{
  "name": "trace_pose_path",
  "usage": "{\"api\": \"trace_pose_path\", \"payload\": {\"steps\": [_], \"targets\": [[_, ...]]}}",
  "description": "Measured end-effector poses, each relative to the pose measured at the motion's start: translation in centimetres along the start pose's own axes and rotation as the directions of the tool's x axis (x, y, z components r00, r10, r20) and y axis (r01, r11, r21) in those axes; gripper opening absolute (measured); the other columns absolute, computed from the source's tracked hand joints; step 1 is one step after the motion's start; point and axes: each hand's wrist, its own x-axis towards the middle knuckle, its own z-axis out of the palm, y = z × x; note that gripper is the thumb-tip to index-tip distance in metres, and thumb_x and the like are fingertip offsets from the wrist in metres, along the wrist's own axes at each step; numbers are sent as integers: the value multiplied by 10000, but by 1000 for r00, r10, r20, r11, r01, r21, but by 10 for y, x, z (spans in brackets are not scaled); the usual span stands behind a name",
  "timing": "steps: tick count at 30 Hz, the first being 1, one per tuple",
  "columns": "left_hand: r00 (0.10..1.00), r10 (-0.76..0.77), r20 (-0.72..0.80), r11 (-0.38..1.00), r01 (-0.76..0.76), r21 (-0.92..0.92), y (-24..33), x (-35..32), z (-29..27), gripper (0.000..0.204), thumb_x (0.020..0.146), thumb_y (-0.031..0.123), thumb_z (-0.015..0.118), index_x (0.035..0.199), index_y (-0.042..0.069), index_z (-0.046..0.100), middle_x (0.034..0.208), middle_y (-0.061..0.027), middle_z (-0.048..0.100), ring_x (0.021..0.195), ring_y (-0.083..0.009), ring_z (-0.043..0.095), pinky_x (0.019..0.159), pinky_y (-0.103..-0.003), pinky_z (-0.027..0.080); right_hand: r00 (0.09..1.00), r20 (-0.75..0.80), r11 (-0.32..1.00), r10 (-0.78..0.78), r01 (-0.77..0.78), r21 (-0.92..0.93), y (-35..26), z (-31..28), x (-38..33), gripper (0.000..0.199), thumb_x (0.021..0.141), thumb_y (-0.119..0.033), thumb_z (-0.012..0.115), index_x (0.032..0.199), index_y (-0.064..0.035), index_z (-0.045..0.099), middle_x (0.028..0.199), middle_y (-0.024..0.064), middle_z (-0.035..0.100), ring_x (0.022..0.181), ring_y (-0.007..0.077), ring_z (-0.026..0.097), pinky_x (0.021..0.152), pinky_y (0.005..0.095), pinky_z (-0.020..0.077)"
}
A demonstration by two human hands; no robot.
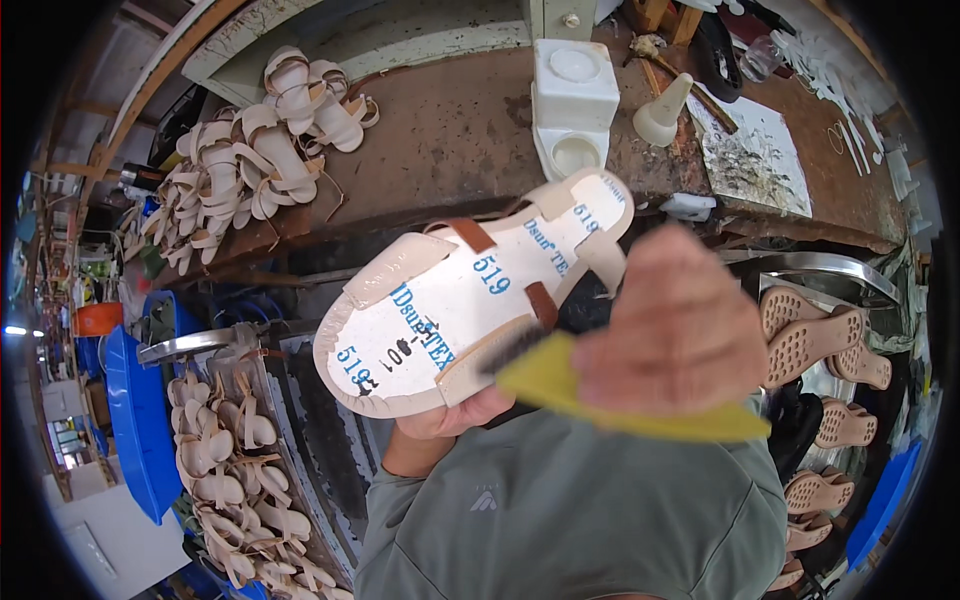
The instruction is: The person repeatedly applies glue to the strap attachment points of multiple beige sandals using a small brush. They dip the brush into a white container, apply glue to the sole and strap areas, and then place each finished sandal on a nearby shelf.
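A beige sandal upper (430, 315) lies bottom up in front of me, its white insole board showing blue printed marks. Beige straps fold over its edges, along with two brown strap ends (541, 303). Beneath its near edge, my left hand (450, 415) is closed on it; part of that hand is hidden. My right hand (670, 330), smeared by motion, grips a flat yellow brush (560, 385). The brush's dark tip is blurred beside the near edge of the upper, and I cannot tell whether it touches.
Beige sandal uppers are heaped on the brown bench (430, 130) and in a rack (235, 490) at left. A white container (573, 85), a cone-shaped bottle (660, 112) and a stained sheet (765, 165) occupy the bench. Perforated beige soles (815, 337) line the right side.
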Motion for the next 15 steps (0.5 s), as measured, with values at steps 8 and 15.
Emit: {"api": "trace_pose_path", "payload": {"steps": [8,15], "targets": [[910,75,-408,996,-48,76,21,23,10,311,712,70,731,1013,31,662,1057,-120,656,992,-241,626,896,-353,450,949,-209,966,236,-252,-53,-3,2,-10,206,672,-150,754,841,-58,681,840,60,671,682,171,545,621,318,386],[850,92,-518,996,-73,57,12,23,7,263,702,65,744,953,15,682,1011,-140,670,945,-244,648,854,-350,479,993,-114,990,-32,15,-141,-4,-1,-17,39,765,-123,672,783,-107,702,855,12,679,687,118,532,639,292,359]]}}
